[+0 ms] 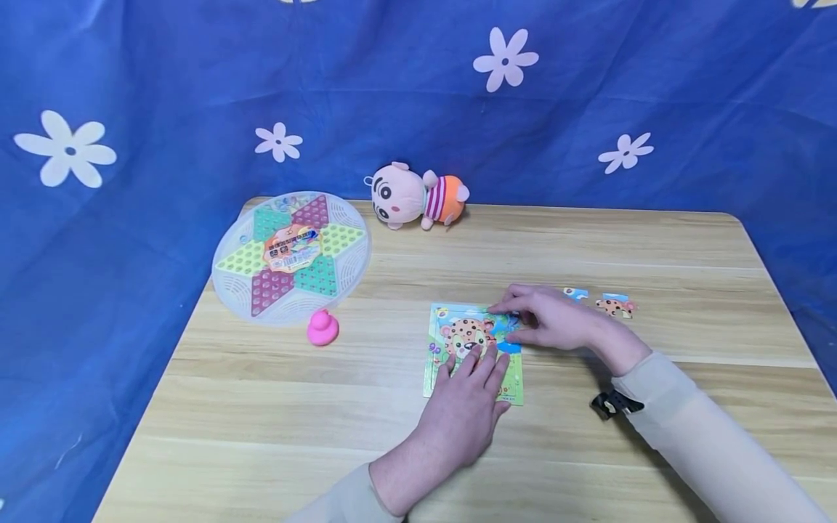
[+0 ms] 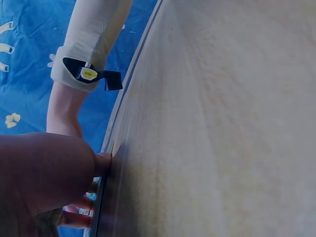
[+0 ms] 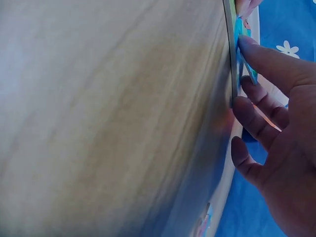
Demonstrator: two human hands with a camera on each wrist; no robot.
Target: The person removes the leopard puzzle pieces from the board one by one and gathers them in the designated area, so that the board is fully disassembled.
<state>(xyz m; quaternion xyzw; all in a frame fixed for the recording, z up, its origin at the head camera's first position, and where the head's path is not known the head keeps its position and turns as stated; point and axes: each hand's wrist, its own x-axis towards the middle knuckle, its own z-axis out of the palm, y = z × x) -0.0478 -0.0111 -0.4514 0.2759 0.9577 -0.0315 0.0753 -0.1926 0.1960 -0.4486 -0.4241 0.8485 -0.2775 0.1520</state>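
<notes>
Pinching a blue puzzle piece [image 1: 508, 328] between thumb and fingertips, your right hand [image 1: 556, 319] sits at the upper right corner of the puzzle board [image 1: 437, 378], with the piece partly over the picture of the spotted cub. The right wrist view shows the piece raised a little off the board edge, so it is not seated yet. Your left hand [image 1: 466, 407] lies flat with fingers spread and straight, pressing the lower half of the board against the wooden table [image 1: 261, 407]; nothing is held in it.

Keep that left palm down so the board cannot slide while you work. Lower the piece level instead of edge first, and turn it until its blue matches the blue around the cub's head. Press with a fingertip only once the tabs line up; I judge that forcing a tilted piece would bend the card.

2 loose pieces [image 1: 615, 305] lie on the table just right of the board, behind your right wrist, so mind your sleeve [image 1: 693, 428] does not sweep them away. Left of the board sits a pink duck [image 1: 322, 327], and beyond that a round checkers tray [image 1: 290, 254]. A plush doll [image 1: 415, 195] lies well behind the board, near the blue flowered cloth [image 1: 131, 109].
</notes>
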